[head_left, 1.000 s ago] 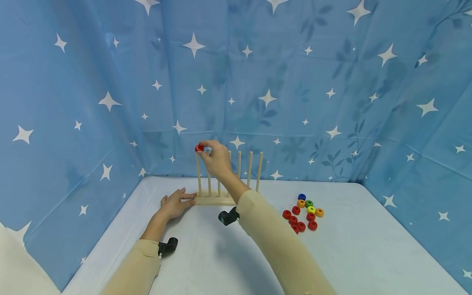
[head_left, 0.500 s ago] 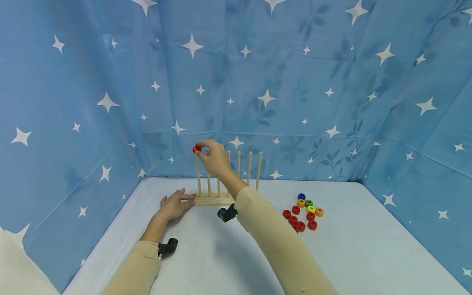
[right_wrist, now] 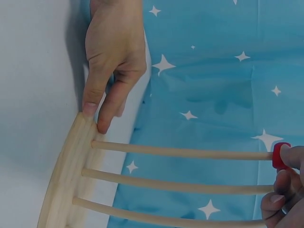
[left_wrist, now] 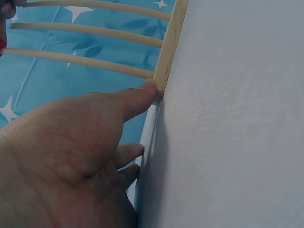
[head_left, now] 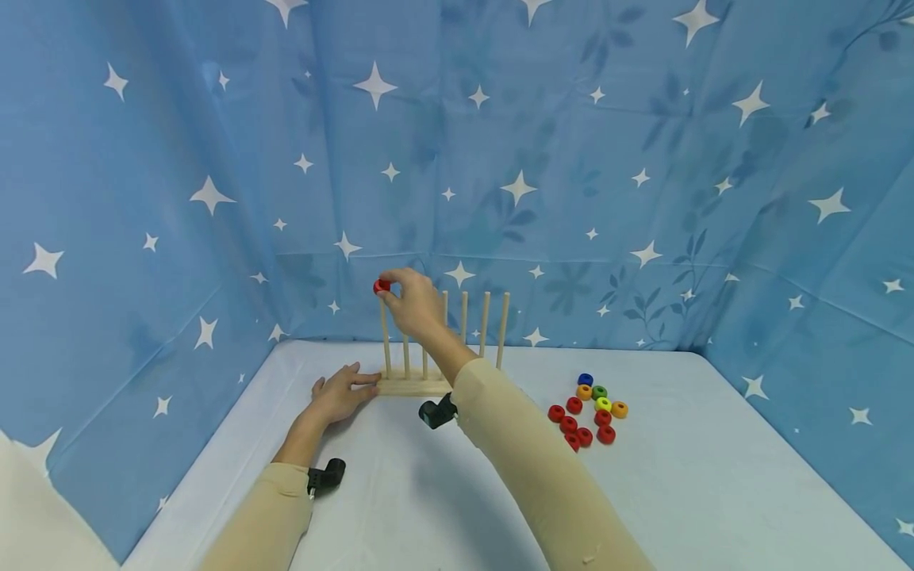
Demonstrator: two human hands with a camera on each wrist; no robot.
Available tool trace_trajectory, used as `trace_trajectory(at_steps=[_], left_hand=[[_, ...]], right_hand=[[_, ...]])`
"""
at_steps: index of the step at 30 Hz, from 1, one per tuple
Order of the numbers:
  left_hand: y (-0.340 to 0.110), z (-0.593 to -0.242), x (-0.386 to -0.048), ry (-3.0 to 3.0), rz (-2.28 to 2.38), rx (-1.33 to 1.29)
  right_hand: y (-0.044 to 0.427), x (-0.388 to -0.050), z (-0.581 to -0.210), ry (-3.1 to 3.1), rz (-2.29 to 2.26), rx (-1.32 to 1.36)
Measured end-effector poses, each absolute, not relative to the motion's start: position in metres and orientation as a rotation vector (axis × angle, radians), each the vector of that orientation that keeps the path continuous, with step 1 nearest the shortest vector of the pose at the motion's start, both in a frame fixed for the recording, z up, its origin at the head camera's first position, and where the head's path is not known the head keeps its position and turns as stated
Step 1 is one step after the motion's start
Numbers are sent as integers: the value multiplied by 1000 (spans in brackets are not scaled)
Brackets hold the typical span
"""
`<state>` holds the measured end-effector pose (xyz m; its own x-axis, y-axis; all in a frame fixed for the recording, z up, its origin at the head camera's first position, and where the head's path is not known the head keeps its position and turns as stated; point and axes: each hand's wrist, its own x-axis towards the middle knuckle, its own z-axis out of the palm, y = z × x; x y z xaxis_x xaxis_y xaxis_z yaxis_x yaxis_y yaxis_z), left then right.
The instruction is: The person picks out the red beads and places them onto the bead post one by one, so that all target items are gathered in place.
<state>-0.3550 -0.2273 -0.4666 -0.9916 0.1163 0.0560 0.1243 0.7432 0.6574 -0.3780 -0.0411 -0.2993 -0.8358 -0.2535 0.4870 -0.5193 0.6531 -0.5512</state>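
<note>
A wooden peg stand (head_left: 410, 388) has a flat base and a row of thin upright pegs. My right hand (head_left: 417, 305) pinches a red bead (head_left: 382, 286) between thumb and fingers at the top of the leftmost peg. In the right wrist view the peg's tip (right_wrist: 266, 155) meets the red bead (right_wrist: 280, 155); how far the bead sits on it is hidden. My left hand (head_left: 341, 394) rests on the table by the stand's left end, thumb and index finger nearly straight and touching the base. The left wrist view shows the thumb (left_wrist: 137, 99) against the base's corner.
On the white table (head_left: 714, 476), to the right of the stand, lies a loose group of beads: several red beads (head_left: 568, 425), two orange, one blue (head_left: 585, 379), one green and one yellow. A blue curtain (head_left: 457, 159) with white stars surrounds the table's back and sides.
My right hand has shifted very slightly left with the red bead, over the leftmost peg, and then stayed there. The left hand has kept its place at the base.
</note>
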Motion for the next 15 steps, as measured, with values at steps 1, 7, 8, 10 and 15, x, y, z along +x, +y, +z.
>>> trace_trajectory(at_steps=[1, 7, 8, 10, 15], left_hand=[[-227, -467, -355, -2923, -1103, -202], [-226, -465, -355, -2929, -1089, -196], [-226, -465, -355, -2932, -1083, -193], [-226, -465, -355, -2936, -1078, -186], [-227, -466, -354, -2938, -1080, -181]], right_hand=[[-41, -378, -299, -2511, 996, 605], [-43, -377, -301, -2531, 964, 577], [-43, -377, -301, -2532, 960, 574], [-44, -377, -301, -2533, 956, 571], [-44, -377, -301, -2540, 942, 573]])
